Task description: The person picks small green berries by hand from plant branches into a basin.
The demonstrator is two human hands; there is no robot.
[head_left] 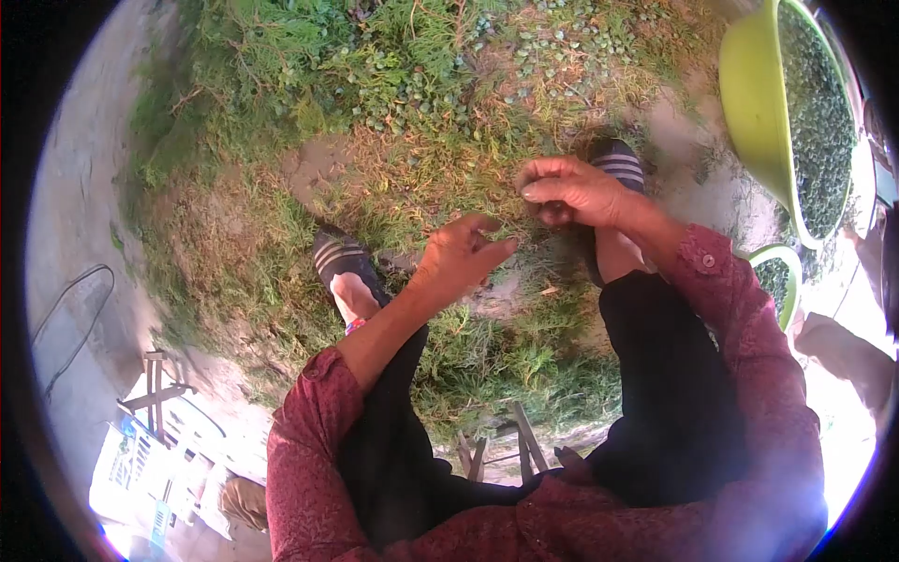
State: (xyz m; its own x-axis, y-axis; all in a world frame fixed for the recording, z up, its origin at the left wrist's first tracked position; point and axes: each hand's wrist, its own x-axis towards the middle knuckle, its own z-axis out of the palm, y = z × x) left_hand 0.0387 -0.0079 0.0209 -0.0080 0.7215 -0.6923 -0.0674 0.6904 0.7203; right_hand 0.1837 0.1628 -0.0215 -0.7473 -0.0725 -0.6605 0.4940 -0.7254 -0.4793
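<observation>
My left hand (pixel 456 255) hovers over the cut greenery between my feet. Its thumb and forefinger are apart, and I see nothing held between them. To the right and a little farther off, my right hand (pixel 579 192) is closed, fingers curled in and thumb pressed against them. Whatever it may hold is too small or hidden to make out. Below and beyond both hands spreads a layer of green and yellowish evergreen sprigs (pixel 403 173). Small round green cones or berries (pixel 552 70) are scattered among the sprigs farther away.
A lime-green tub (pixel 757 103) full of small green pieces stands at the right. Near my right sleeve is a smaller green container (pixel 792 286). Leafy branches (pixel 309 56) are heaped at the far side. A dark cable (pixel 70 323) and a wooden stool frame (pixel 157 398) lie left.
</observation>
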